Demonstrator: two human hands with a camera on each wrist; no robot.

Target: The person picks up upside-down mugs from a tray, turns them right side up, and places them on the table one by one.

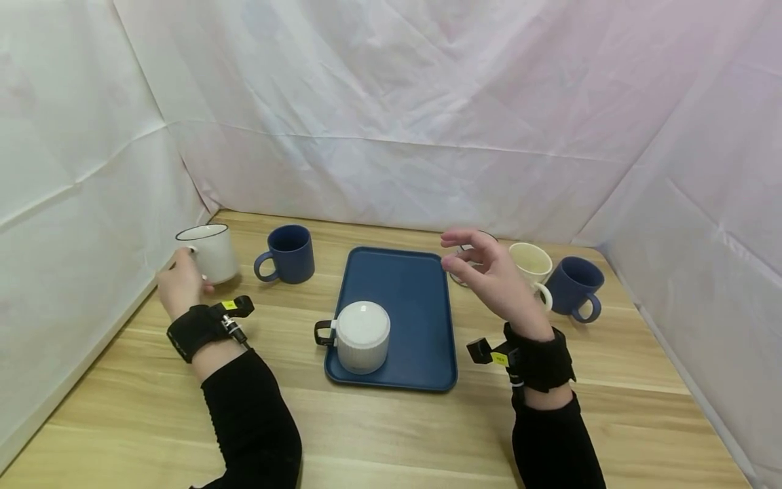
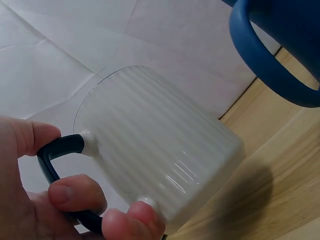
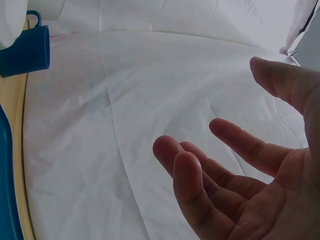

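Your left hand [image 1: 178,285] is at the far left of the wooden table [image 1: 391,421], fingers curled through the dark handle of a white ribbed mug [image 1: 210,252] with a thin dark rim. In the left wrist view the thumb sits above the handle and two fingers wrap beneath it, and the mug is tilted, its body leaning away from your palm. Whether its base touches the table you cannot tell. Just beside it, toward the centre, stands a dark blue mug [image 1: 287,253], upright, handle pointing left. Your right hand [image 1: 485,272] hangs in the air above the right edge of the blue tray [image 1: 421,299], holding nothing: fingers loosely bent and spread, palm turned inward, forearm coming up from the near edge of the table. Behind it sit a clear glass cup [image 1: 464,268], mostly hidden, a cream mug [image 1: 533,263] and another dark blue mug [image 1: 574,285], close together. A second white ribbed mug [image 1: 362,335] rests upside down on the tray's near left corner, its dark handle pointing left.
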